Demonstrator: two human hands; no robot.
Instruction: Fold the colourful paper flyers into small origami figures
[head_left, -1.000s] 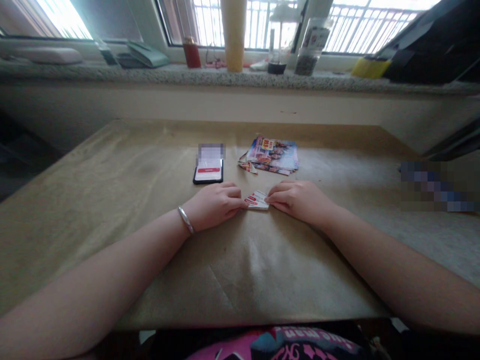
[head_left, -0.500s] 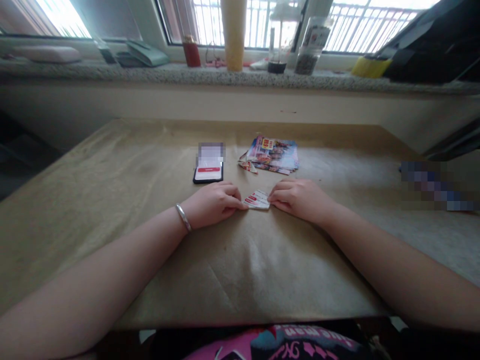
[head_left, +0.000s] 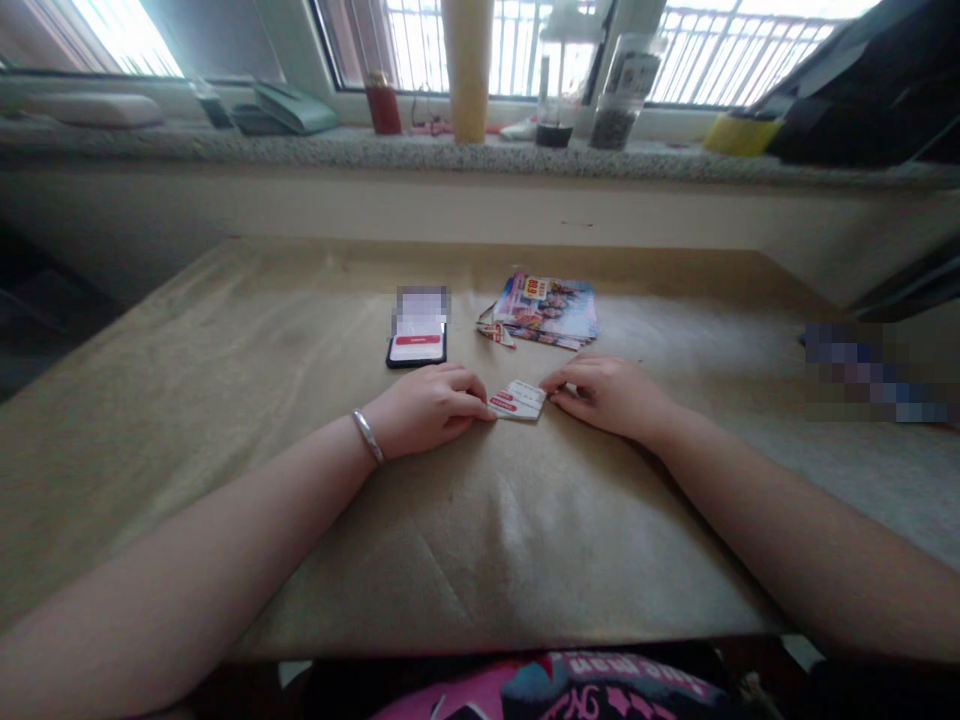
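A small folded piece of printed paper, white with red marks, lies on the brown paper-covered table between my hands. My left hand, with a silver bracelet on its wrist, has its fingers curled and its fingertips pressed on the paper's left edge. My right hand pinches the paper's right edge with bent fingers. Behind them lies a stack of colourful leaflets with a small folded piece at its left.
A phone with a lit screen lies left of the leaflets. The stone window sill behind the table carries a red jar, a tall yellow cylinder, bottles and a yellow item. A blurred patch sits at the right.
My right hand has slid slightly to the right along the folded paper. My left hand has hardly moved.
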